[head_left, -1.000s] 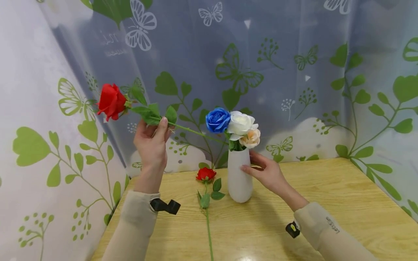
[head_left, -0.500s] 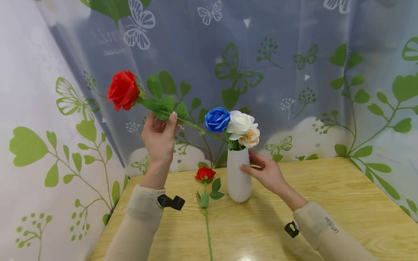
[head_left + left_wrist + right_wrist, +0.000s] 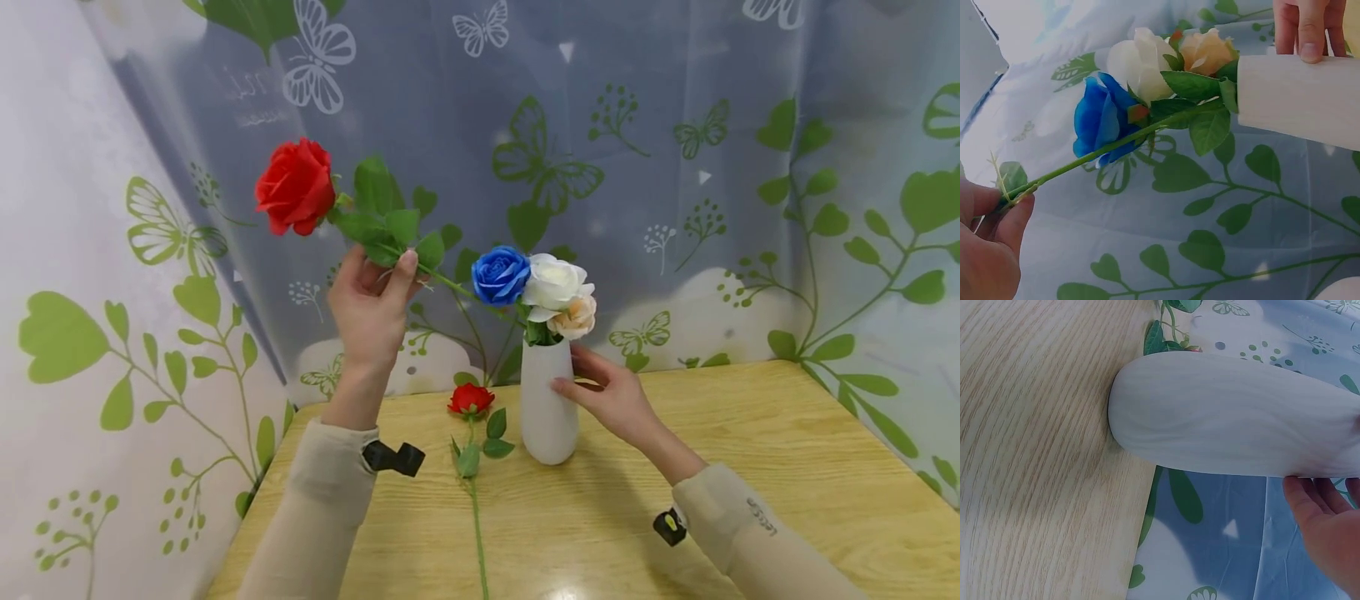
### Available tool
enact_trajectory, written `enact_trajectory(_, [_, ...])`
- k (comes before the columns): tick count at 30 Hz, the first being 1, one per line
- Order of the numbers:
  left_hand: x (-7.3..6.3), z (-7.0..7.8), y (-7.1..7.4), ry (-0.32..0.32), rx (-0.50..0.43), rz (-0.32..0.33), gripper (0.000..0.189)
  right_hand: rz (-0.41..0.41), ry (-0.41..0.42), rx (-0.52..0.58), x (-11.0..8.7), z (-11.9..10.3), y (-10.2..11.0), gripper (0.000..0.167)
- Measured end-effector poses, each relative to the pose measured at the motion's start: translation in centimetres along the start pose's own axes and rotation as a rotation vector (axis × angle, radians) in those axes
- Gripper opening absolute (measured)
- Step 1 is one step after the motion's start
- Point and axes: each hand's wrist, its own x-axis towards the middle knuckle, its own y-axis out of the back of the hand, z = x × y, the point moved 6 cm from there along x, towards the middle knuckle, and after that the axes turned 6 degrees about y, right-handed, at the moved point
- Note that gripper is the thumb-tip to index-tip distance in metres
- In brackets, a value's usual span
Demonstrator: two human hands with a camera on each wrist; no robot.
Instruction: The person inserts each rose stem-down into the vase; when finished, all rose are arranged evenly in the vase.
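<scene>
Pinching large red rose [image 3: 296, 187] with left fingers [image 3: 399, 275] at ten o'clock; gripping white vase [image 3: 549, 408] with right fingers [image 3: 594, 363], seemingly steadying against hidden stem end

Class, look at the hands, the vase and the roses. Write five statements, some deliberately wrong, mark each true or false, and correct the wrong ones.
1. The left hand grips a red rose by its stem. True.
2. The white vase lies on its side. False: it stands upright on the wooden table.
3. The right hand holds the white vase. True.
4. The blue rose is the only bloom above the vase's mouth. False: a white rose and a peach rose are there too.
5. A second red rose lies on the table. True.
</scene>
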Motion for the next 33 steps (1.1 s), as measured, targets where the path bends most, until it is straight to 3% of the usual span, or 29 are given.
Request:
enact_trajectory(6, [0.4,1.2,-0.4,-0.059,0.034,-0.059,0.037,-0.001,0.006,0.01,0.1,0.1,0.0,0.068])
enact_trajectory(12, [0.8,1.6,-0.3,-0.064,0.046,-0.07,0.038,-0.004,0.002,0.007,0.1,-0.1,-0.1,0.068])
enact_trajectory(19, [0.7,1.1,-1.6,-0.055,0.07,-0.114,0.037,-0.001,-0.003,0.006,0.0,0.0,-0.1,0.068])
enact_trajectory(27, [0.8,1.3,-3.2,-0.183,0.159,-0.141,0.031,-0.003,-0.003,0.004,0.1,0.0,-0.1,0.068])
enact_trajectory(33, [-0.2,-0.2,-4.3,-0.141,0.238,-0.184,0.027,-0.004,-0.012,0.008,0.0,0.1,-0.1,0.069])
